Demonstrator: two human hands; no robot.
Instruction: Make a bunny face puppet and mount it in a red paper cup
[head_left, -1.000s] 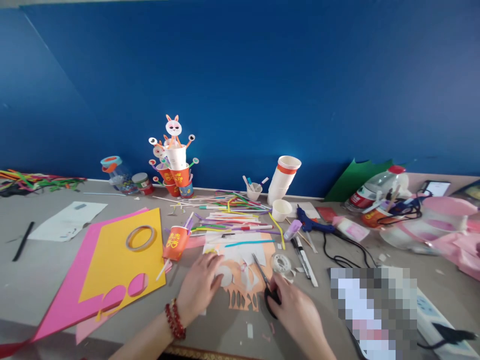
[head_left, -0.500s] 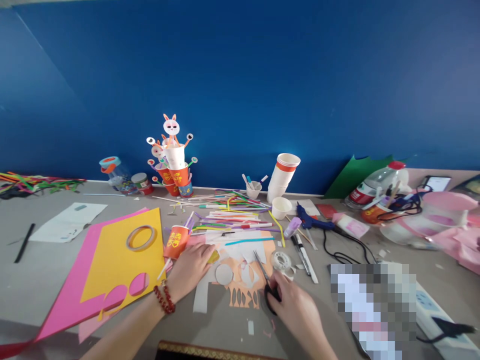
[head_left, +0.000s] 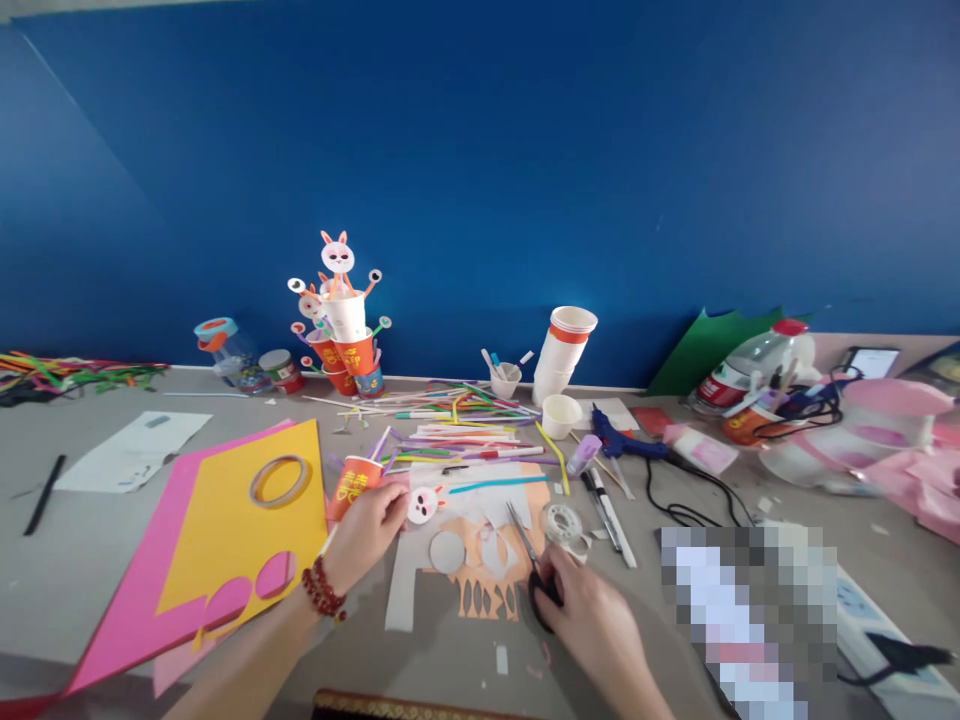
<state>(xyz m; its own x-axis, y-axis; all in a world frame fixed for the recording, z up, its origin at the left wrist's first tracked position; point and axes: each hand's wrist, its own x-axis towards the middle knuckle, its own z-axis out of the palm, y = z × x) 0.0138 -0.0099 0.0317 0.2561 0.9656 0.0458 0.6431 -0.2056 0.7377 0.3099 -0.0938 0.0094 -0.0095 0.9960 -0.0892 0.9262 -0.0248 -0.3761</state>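
Observation:
Between the thumb and fingers of my left hand (head_left: 369, 535) is a round white paper rabbit face (head_left: 424, 505) with pink ears. Just behind that hand a red paper cup (head_left: 355, 484) leans over with straws in it. My right hand (head_left: 592, 605) is closed round the black handles of a pair of scissors (head_left: 534, 565), whose blades point away from me over the paper scraps. A blank white disc (head_left: 448, 551) lies between my hands, on a cut-up orange sheet (head_left: 487, 590). A roll of clear tape (head_left: 562, 521) rests beyond the scissors.
On the left lie yellow card (head_left: 217, 520), pink card (head_left: 124, 610) and a tape ring (head_left: 278, 480). Rabbit-topped cups (head_left: 351, 345) and stacked white cups (head_left: 562, 355) stand at the back. A blue glue gun (head_left: 626, 440) and its cord lie right, near a blurred-out device (head_left: 742, 620).
My left hand has drawn back left, uncovering the white disc, and has picked up the rabbit face and turned it toward me. My right hand stays in place with the scissors.

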